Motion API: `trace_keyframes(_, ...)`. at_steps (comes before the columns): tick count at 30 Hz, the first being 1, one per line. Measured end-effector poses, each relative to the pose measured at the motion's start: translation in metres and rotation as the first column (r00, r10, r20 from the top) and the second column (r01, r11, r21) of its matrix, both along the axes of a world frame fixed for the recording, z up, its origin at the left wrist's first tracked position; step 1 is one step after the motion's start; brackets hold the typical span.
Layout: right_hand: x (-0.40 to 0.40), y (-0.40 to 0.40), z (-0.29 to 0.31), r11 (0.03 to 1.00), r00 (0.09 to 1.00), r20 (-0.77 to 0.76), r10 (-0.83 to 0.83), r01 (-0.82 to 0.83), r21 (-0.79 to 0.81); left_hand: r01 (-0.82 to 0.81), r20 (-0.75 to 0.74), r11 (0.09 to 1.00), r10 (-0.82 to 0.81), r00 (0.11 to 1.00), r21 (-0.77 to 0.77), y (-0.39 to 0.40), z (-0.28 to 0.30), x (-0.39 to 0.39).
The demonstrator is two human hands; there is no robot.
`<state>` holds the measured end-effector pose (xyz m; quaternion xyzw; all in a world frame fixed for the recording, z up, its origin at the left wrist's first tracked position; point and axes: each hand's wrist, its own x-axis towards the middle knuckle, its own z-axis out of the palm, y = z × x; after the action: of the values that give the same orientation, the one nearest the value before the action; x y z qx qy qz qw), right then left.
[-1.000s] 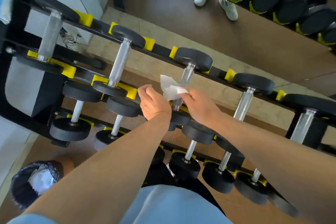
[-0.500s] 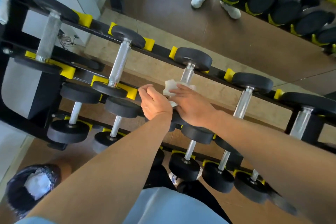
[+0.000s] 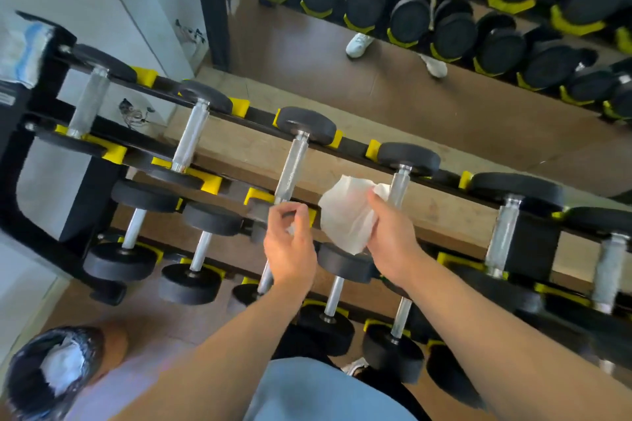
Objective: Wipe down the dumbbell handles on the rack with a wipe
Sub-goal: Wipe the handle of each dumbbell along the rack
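Head | right hand fingers grip wipe | left hand curled

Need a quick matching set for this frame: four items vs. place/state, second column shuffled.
Column 1:
1. wipe
2. left hand
3. bin
4. rack cradles

Column 2:
A. yellow
B. floor, lower left, black liner
C. held in the right hand
D. fingers curled, beside the wipe

Pairs: 1-C, 2-D, 3-B, 4-A
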<state>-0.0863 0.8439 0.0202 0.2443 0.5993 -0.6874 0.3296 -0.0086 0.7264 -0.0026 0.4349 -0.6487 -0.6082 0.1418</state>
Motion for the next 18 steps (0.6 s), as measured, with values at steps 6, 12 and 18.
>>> trace_keyframes(6,0.015,0.093,0.008,0.998,1.0,-0.003,0.022,-0.022,-0.053,0.16,0.066,0.803,-0.24,0.968,0.575,0.107,0.01,0.004)
trace_keyframes(12,0.013,0.159,0.01,0.996,1.0,0.021,0.014,-0.012,-0.084,0.237,-0.007,0.834,-0.27,0.963,0.498,0.166,0.023,0.019)
trace_keyframes(18,-0.002,0.181,0.012,0.99,0.999,-0.022,-0.049,0.045,-0.135,0.131,0.097,0.92,-0.178,0.979,0.369,0.17,0.024,0.017)
